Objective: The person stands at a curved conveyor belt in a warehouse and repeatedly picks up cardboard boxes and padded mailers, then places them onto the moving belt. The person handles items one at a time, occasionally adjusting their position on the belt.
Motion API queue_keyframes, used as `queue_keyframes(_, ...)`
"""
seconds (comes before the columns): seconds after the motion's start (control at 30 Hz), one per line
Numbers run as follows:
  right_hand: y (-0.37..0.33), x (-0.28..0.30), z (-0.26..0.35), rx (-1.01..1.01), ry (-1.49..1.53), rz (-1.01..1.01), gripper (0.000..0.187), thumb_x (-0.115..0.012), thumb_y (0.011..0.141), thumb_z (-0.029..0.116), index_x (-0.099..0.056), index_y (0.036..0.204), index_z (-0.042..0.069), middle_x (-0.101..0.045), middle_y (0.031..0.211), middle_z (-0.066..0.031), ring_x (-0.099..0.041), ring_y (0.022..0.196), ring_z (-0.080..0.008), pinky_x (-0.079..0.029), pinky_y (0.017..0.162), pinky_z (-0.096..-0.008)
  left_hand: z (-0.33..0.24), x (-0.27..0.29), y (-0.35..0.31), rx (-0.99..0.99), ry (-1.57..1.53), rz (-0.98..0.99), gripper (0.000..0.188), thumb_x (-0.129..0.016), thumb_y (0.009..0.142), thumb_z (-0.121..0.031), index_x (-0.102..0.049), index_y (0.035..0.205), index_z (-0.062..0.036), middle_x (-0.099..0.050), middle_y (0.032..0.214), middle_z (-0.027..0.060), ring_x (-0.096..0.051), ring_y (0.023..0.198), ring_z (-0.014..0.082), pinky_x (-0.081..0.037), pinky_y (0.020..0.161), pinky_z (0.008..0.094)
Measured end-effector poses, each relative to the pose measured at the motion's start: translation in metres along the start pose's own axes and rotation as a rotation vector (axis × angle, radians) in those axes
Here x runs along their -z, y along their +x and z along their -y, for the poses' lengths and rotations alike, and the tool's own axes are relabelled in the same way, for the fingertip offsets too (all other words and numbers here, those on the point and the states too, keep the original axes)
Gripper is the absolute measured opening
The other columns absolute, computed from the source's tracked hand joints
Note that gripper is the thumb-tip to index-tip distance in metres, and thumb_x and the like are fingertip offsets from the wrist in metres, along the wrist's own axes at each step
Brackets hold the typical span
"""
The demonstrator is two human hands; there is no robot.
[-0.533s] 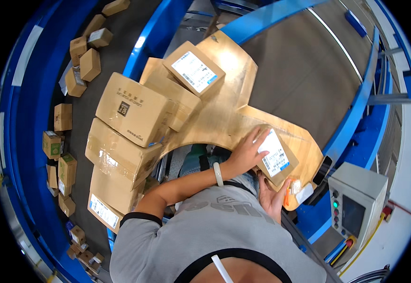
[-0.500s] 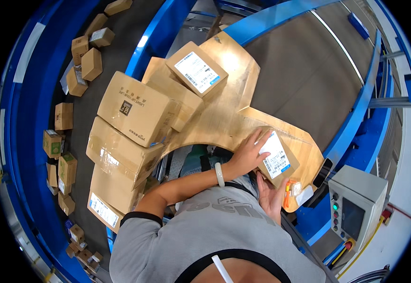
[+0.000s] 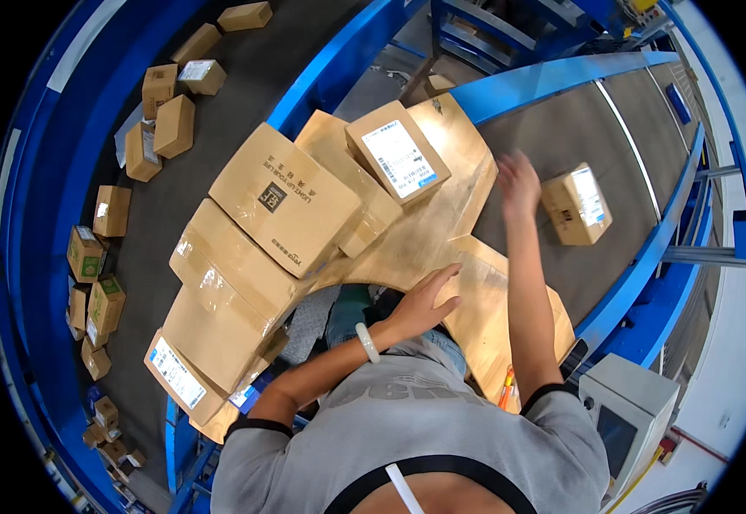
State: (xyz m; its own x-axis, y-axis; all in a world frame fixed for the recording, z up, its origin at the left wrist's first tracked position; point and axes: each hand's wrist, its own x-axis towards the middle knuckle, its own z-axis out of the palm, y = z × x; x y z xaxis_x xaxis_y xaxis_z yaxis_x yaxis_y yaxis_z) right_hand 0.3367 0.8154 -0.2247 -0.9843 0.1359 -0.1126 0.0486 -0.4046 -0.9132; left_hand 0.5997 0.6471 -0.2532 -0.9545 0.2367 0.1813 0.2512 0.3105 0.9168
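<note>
A small cardboard box (image 3: 568, 212) with a white label lies on the dark conveyor belt at the right. Just left of it, and apart from it, is my right hand (image 3: 519, 184). That hand is blurred, but its fingers look stretched out and hold nothing. My left hand (image 3: 424, 306) hovers over the near part of the wooden table (image 3: 476, 295), thumb and fingers apart, empty. Farther left, a labelled box (image 3: 399, 154) rests on another carton at the table's back. Beside it a large printed carton (image 3: 283, 199) leans among taped cartons (image 3: 234, 278).
At the left, a curved conveyor (image 3: 155, 265) with blue walls carries several small boxes. A blue rail (image 3: 561, 86) borders the right belt. Near my right elbow are an orange tool (image 3: 507, 387), a black phone (image 3: 575, 355) and a grey control box (image 3: 634, 403).
The small labelled box has gone from between my hands on the table to the right belt, released. My right arm has reached forward; my left hand has drawn back slightly. The view has shifted.
</note>
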Motion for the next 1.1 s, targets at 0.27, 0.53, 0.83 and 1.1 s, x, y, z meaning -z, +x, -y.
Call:
queue_keyframes(0.27, -0.023, -0.212, -0.001, 0.666, -1.419, 0.464, 0.077, -0.067, 0.079, 0.075, -0.069, 0.13, 0.018, -0.045, 0.15, -0.0219, -0.039, 0.141, -0.0407, -0.034, 0.108, -0.0583, -0.015, 0.028, -0.019, 0.011, -0.1, -0.034, 0.048, -0.067, 0.097, -0.01, -0.053, 0.142, -0.0032, -0.066, 0.131, 0.013, -0.064, 0.119, 0.0246, -0.049, 0.103, 0.0357)
queue_keyframes(0.53, -0.103, 0.013, -0.005, 1.183, -1.147, 0.672, 0.045, -0.08, 0.081, 0.05, -0.071, 0.103, 0.012, -0.063, 0.127, -0.0164, -0.061, 0.114, -0.0381, -0.051, 0.093, -0.0454, -0.041, 0.021, -0.02, -0.228, 0.107, -0.3, 0.04, -0.071, 0.09, -0.008, -0.061, 0.128, -0.0016, -0.06, 0.133, 0.0182, -0.058, 0.123, 0.0354, -0.045, 0.104, 0.0409)
queue_keyframes(0.83, -0.356, 0.231, -0.077, -0.286, -0.279, -0.64, 0.057, -0.073, 0.097, 0.027, -0.039, 0.133, -0.002, -0.061, 0.107, -0.0172, -0.065, 0.086, -0.0216, -0.056, 0.073, -0.0329, 0.01, -0.04, 0.001, -0.081, 0.286, 0.195, 0.075, -0.071, 0.094, -0.038, -0.039, 0.143, 0.0096, -0.048, 0.14, 0.0321, -0.046, 0.13, 0.0497, -0.038, 0.111, 0.0505)
queue_keyframes(1.1, -0.275, 0.133, -0.049, -0.18, 0.291, -0.297, 0.059, -0.058, 0.105, 0.035, -0.037, 0.145, -0.002, -0.064, 0.124, -0.0222, -0.068, 0.103, -0.0265, -0.057, 0.083, -0.0388, 0.013, -0.083, 0.021, -0.073, -0.071, 0.235, 0.078, -0.069, 0.095, -0.027, -0.03, 0.155, 0.0034, -0.041, 0.154, 0.0278, -0.038, 0.144, 0.0387, -0.031, 0.12, 0.0438)
